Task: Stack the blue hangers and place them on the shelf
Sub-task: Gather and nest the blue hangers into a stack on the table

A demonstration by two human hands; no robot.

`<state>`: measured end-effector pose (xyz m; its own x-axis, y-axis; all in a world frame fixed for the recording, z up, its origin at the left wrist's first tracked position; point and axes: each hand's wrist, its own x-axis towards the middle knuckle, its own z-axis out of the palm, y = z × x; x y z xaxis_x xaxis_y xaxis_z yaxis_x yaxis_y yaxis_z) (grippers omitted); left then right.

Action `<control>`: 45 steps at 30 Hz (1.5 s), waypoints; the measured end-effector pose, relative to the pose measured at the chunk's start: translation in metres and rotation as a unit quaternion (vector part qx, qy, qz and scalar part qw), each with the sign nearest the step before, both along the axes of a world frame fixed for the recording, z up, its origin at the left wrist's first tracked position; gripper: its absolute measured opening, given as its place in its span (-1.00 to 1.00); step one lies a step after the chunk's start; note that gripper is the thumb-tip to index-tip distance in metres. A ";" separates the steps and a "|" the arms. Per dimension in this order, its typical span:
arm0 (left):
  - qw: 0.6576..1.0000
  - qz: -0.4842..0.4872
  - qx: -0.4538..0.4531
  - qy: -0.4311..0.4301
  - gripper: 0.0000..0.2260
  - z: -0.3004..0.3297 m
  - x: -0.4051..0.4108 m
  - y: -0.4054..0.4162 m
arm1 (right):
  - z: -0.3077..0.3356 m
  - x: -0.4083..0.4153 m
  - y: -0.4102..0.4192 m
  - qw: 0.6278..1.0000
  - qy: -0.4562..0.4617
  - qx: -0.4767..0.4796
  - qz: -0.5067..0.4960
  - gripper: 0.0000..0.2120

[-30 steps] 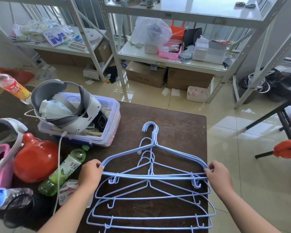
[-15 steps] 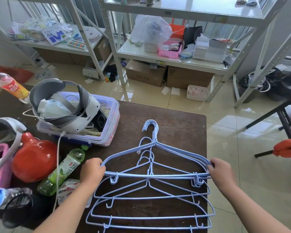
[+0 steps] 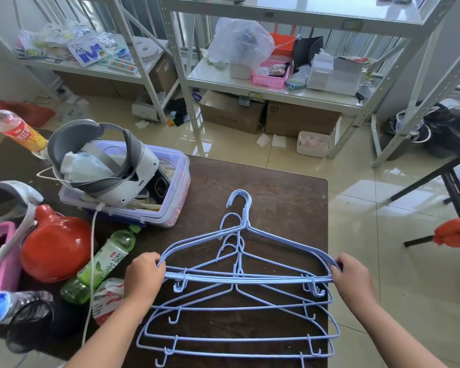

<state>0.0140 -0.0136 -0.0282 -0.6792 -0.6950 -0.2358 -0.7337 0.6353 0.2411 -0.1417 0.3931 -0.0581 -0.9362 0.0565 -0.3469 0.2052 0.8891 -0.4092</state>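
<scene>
Hangers (image 3: 246,277) near table's (image 3: 290,197) right edge

Pale blue hangers (image 3: 246,277); dark brown table (image 3: 284,197); red jug (image 3: 56,251); pink basket (image 3: 270,81).

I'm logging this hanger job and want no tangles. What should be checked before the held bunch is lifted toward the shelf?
1. Left hand closed on the left end of the held hangers: ok.
2. Right hand closed on the right end: ok.
3. Hooks of the bunch lined up together: ok.
4. All hangers gathered: not ok, loose hangers lie on the table.
5. Held clips free of the loose ones below: cannot tell.
6. Bare spot on the shelf: ok.
</scene>
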 end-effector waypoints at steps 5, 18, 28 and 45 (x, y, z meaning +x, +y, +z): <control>1.000 -0.012 -0.016 0.003 -0.90 0.000 -0.001 0.001 | -0.003 -0.004 -0.005 1.000 -0.015 -0.004 -0.016 -0.83; 0.997 -0.037 -0.035 0.051 -0.90 0.007 0.002 0.001 | 0.006 -0.026 -0.006 0.994 -0.070 -0.058 -0.066 -0.86; 0.999 -0.005 -0.024 0.023 -0.89 0.001 -0.007 -0.003 | -0.005 -0.023 -0.006 0.993 -0.078 -0.051 -0.067 -0.86; 0.993 0.036 0.062 -0.093 -0.90 -0.012 -0.023 -0.008 | -0.009 -0.024 -0.010 0.998 -0.056 0.037 -0.014 -0.80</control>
<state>-0.0091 -0.0214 -0.0401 -0.5652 -0.6976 -0.4403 -0.8154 0.5534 0.1699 -0.1659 0.3835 -0.0674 -0.8890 0.1115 -0.4441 0.2719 0.9089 -0.3162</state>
